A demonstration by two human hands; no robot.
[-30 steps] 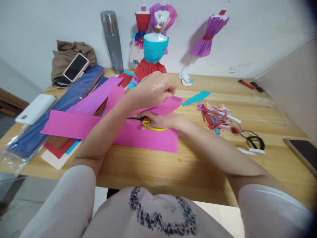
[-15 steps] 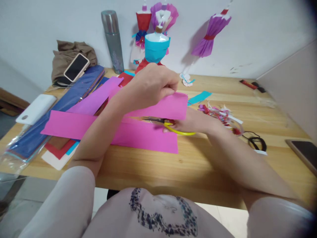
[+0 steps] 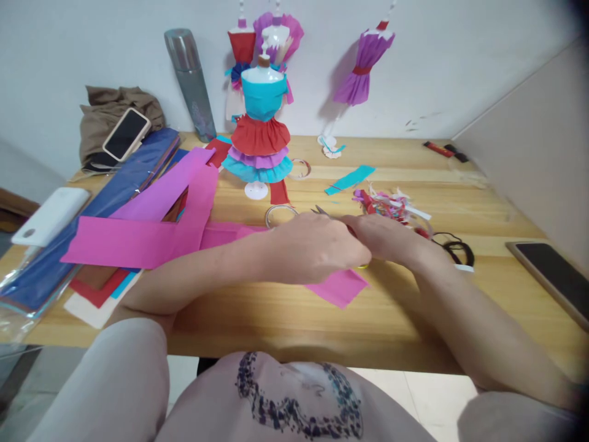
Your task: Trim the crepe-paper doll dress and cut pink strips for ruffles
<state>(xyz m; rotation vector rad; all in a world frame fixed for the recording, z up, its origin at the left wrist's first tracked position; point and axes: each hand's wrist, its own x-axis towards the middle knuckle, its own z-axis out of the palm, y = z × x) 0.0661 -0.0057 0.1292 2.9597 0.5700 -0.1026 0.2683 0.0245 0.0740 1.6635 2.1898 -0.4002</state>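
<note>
My left hand (image 3: 322, 250) is closed near the middle of the table, its fingers curled down and their tips hidden; a pink strip end (image 3: 340, 287) shows just below it. Right beside it, my right hand (image 3: 380, 236) is closed around yellow-handled scissors (image 3: 322, 212), whose blades point to the upper left past my left hand. A long pink crepe strip (image 3: 124, 241) lies at the left, and another pink length (image 3: 197, 212) crosses over it.
Behind my hands stands a doll form in a blue top and tiered skirt (image 3: 260, 136). Paper scraps (image 3: 391, 205) and a blue strip (image 3: 350, 180) lie to the right, a phone (image 3: 552, 276) at the far right. A flask (image 3: 191, 86) stands at the back left.
My left hand has come down and toward me, now next to my right hand. The raised pink strip is no longer up, and the doll's skirt shows. The view has shifted slightly.
</note>
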